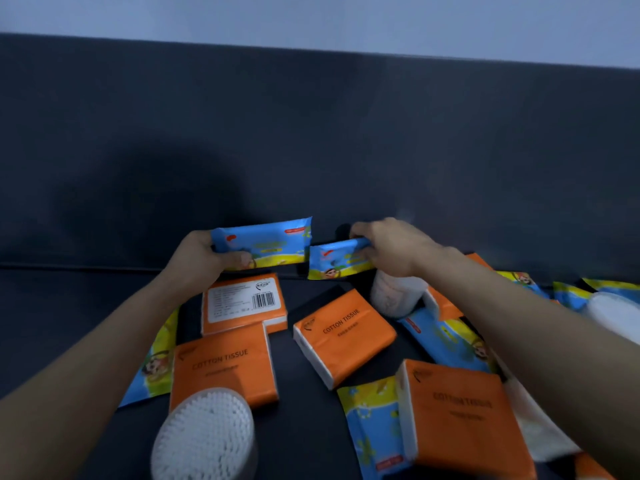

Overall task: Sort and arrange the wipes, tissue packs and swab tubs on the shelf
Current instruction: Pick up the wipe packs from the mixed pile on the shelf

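Wipes are what both hands are dealing with: the left wipes pack (273, 242) is pinched at its short end by the left hand (199, 252), thumb across the front and fingers curled behind, so that it stands on its long edge near the back panel (311, 133). The right wipes pack (332, 261) sits just beside it, a little lower and tilted, with the right hand (391, 245) clamped over its right end from above. The two packs nearly meet end to end, which looks like an effort to start a row of wipes along the rear of the shelf (86, 306), printed faces turned outward.

In front of them the rest lies unsorted. Four orange tissue packs (346, 336) lie flat at odd angles, one label side up. More loose wipes packs (446, 341) lie partly under the tissue and under the right forearm. A far swab tub (398, 296) lies below the right wrist, apparently on its side, and a near swab tub (204, 434) stands at the front edge, cotton tips showing.

Holding each pack by an end keeps the long edges free to set down. My judgement is that sorting has barely begun.
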### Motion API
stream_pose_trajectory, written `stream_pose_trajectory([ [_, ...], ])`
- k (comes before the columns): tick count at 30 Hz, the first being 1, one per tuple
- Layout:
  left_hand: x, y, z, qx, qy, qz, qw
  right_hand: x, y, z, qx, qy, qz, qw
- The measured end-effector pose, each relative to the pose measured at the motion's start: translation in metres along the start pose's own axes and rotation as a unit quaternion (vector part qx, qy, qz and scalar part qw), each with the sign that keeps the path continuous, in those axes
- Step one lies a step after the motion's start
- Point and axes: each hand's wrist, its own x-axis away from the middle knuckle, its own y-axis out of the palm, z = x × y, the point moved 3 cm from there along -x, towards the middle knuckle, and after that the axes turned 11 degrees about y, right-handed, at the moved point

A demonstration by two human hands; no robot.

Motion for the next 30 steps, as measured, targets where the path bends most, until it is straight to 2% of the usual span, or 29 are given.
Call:
stream_pose_trajectory([
  [6,-0.009,0.038,0.018,0.005,0.038,-0.062,0.997,0.003,0.002,0.037,0.057,0.087,-0.024,0.994],
  [10,-0.021,0.053,0.018,-0.03,0.048,-0.095,0.994,0.007,0.004,0.063,0.034,0.137,-0.034,0.989],
  [14,-0.03,0.064,0.012,-0.073,0.043,-0.145,0.986,0.011,0.009,0.074,-0.008,0.143,-0.039,0.989],
  [18,-0.037,0.076,0.017,-0.077,0.043,-0.182,0.979,0.012,0.002,0.068,0.013,0.126,-0.054,0.991],
  [26,-0.036,0.077,0.012,-0.15,0.036,-0.152,0.976,-0.004,0.004,0.061,0.045,0.161,-0.092,0.982],
  [30,-0.036,0.067,0.005,-0.119,0.021,-0.136,0.983,-0.005,0.003,0.058,0.055,0.166,-0.09,0.98],
])
